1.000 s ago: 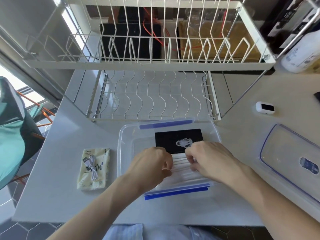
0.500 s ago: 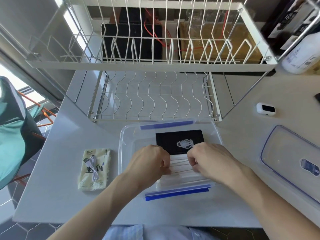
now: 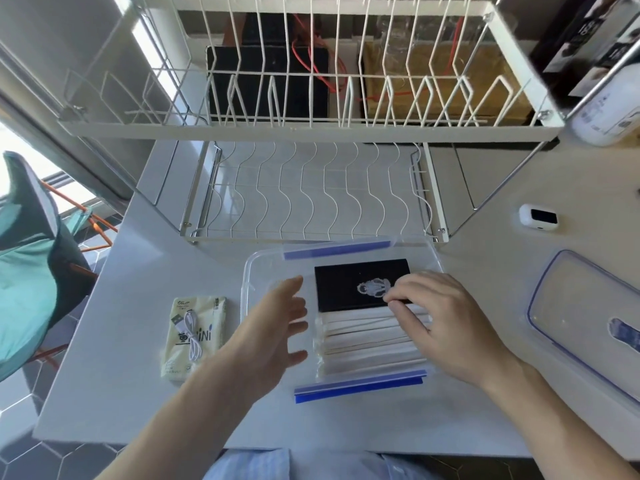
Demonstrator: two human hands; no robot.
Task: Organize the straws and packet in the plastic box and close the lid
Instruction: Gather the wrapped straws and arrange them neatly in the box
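A clear plastic box [image 3: 250, 271] with blue clips stands on the white counter in front of me. Inside lie several white paper-wrapped straws [image 3: 360, 341] side by side and a black packet [image 3: 339, 289] behind them. My right hand [image 3: 440, 323] rests on the right ends of the straws, fingertips at the packet's front edge. My left hand [image 3: 273, 327] hovers at the box's left side, fingers spread, holding nothing. The clear lid [image 3: 581, 303] with a blue rim lies flat on the counter to the right.
A pale yellow tissue pack [image 3: 194, 337] with a white USB cable on it lies left of the box. A white wire dish rack [image 3: 311, 188] stands right behind the box. A small white device [image 3: 538, 218] and a white bottle [image 3: 609, 112] sit far right.
My left hand has let go of the straws and pulled back left with its fingers spread. My right hand has stayed on the straws' right ends.
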